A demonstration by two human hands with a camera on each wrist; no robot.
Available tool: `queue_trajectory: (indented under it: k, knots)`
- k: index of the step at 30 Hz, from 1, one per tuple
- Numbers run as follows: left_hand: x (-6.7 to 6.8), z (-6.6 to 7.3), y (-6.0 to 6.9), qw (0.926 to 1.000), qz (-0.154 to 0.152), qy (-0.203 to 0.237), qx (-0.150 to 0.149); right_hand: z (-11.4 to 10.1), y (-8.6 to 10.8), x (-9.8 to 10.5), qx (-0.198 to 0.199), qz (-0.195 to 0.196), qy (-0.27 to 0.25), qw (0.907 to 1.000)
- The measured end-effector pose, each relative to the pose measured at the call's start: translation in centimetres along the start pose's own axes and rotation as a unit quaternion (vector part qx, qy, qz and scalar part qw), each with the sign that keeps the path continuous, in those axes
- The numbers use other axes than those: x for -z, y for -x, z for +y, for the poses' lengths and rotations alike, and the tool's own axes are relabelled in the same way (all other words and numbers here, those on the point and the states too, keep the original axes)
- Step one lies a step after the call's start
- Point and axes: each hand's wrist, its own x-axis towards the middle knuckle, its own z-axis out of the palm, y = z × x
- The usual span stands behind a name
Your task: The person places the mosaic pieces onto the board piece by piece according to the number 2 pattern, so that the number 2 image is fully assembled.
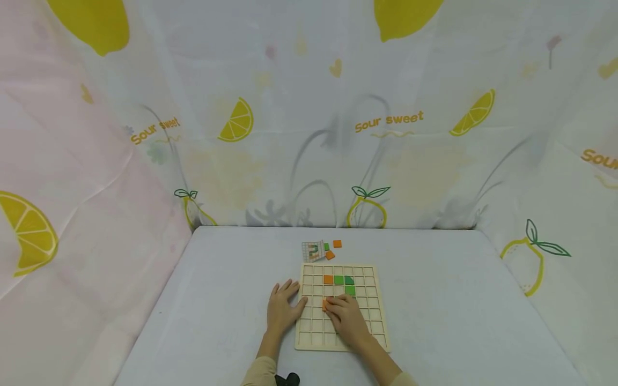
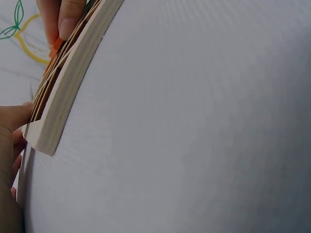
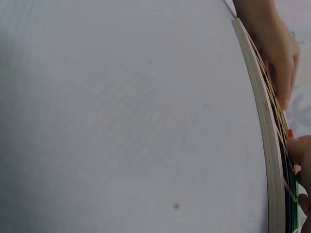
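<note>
1. Lemon-print cloth (image 1: 299,161) backs the white table (image 1: 227,289); a grid board (image 1: 316,338) lies beneath the right hand (image 1: 350,320).
2. Left hand (image 1: 282,311): loosely spread, holding nothing, thumb at the board's edge.
3. Right fingertips pinch an orange tile (image 1: 324,306), just right of the left thumb.
4. Slipping fingertips or a nudged board could leave it crooked.
5. Fingers hide most of it; its fit is unclear.

A white table (image 1: 458,300) fills the bottom middle of the frame. Behind it, a pale cloth wall (image 1: 289,86) goes across the top, with big yellow lemons (image 1: 94,24) along the upper edge. Orange words (image 1: 404,118) on it say "Sour sweet." The left wall (image 1: 72,161) looks a bit pink.
</note>
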Motion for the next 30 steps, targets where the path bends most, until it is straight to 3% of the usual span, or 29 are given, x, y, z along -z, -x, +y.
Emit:
queue_trajectory:
  k: [12, 18, 30]
  knots:
    - [-0.2, -0.2, 0.0, 1.0000, 0.004, 0.000, -0.003, -0.2, 0.8, 0.3, 0.002, 0.000, 0.018, 0.9998]
    - [-0.2, -0.2, -0.1, 1.0000, 0.002, 0.005, -0.001, -0.6, 1.1, 0.2, -0.018, -0.011, 0.033, 0.9992]
    - [-0.3, -0.4, 0.0, 0.9999, 0.002, 0.012, 0.004, -0.6, 1.4, 0.1, -0.013, 0.009, 0.020, 0.9997]
